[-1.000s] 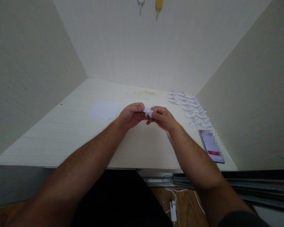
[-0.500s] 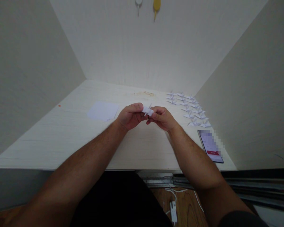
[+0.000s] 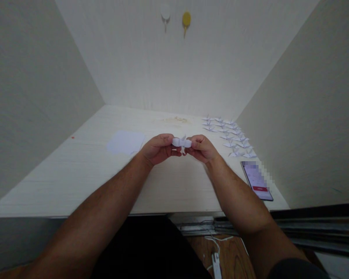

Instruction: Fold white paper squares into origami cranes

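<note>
A small white folded paper crane [image 3: 182, 142] is stretched between my two hands above the middle of the table. My left hand [image 3: 159, 148] pinches its left wing between thumb and fingers. On the other side, my right hand [image 3: 203, 148] grips the right wing the same way. One thin point of the crane sticks up at the back and another hangs down toward me. Several finished white paper cranes [image 3: 228, 136] stand in rows at the table's right rear. Left of my hands lies a stack of white paper sheets [image 3: 123, 142].
A phone [image 3: 256, 180] with a lit screen lies near the table's right edge. Walls enclose the white table [image 3: 75, 174] at the back and both sides. A white hook and a yellow hook [image 3: 186, 19] are on the back wall. A power strip [image 3: 216, 265] lies on the floor.
The crane has turned level, and its wings are now spread wider between my hands. My hands have moved slightly apart. The camera view has tilted up a little.
</note>
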Tool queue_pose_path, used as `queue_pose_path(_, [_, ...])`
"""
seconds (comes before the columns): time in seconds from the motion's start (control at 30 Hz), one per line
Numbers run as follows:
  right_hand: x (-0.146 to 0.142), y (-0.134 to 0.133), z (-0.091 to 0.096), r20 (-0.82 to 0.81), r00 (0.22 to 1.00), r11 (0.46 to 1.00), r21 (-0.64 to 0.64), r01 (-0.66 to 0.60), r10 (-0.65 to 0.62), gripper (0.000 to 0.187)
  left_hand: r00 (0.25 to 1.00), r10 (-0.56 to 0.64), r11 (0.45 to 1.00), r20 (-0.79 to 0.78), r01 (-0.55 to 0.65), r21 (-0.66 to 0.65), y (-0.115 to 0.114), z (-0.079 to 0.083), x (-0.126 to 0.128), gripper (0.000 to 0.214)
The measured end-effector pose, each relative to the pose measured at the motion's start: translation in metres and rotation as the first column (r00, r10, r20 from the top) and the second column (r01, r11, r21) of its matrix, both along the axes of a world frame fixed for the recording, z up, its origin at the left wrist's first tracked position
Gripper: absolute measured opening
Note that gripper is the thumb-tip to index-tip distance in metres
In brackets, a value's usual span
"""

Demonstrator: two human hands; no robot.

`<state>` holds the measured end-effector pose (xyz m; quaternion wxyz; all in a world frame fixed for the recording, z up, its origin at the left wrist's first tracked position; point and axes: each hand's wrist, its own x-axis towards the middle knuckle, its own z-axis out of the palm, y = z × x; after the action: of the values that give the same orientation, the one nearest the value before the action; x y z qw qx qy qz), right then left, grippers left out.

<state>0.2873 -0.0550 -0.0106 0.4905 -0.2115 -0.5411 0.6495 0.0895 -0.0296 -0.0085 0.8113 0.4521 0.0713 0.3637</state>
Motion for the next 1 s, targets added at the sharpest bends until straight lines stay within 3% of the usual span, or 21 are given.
queue_pose_path(0.1, [0.002, 0.001, -0.001, -0.024, 1.000, 1.000, -0.016, 0.013, -0.014, 0.032, 0.999, 0.020, 1.000, -0.044, -0.020, 0.006, 0.001, -0.001, -0.003, 0.022])
queue_pose_path(0.3, [0.001, 0.007, -0.003, -0.052, 0.981, 0.974, -0.140, 0.179, -0.188, 0.033, 0.982, 0.148, 0.989, -0.118, -0.146, 0.028, 0.005, -0.002, -0.002, 0.026])
queue_pose_path(0.43, [0.000, 0.009, -0.001, -0.084, 0.962, 0.958, -0.152, 0.245, -0.260, 0.032, 0.971, 0.194, 0.981, -0.143, -0.191, 0.032, 0.007, -0.004, 0.000, 0.029])
queue_pose_path(0.67, [0.000, 0.009, -0.001, -0.158, 0.960, 0.970, -0.108, 0.218, -0.233, 0.031, 0.949, 0.283, 0.957, -0.140, -0.288, -0.019, 0.010, -0.005, 0.001, 0.030])
queue_pose_path(1.0, [-0.004, 0.007, -0.002, -0.153, 0.969, 0.977, -0.124, 0.174, -0.192, 0.033, 0.954, 0.285, 0.958, -0.091, -0.287, -0.005, 0.009, -0.004, 0.003, 0.033])
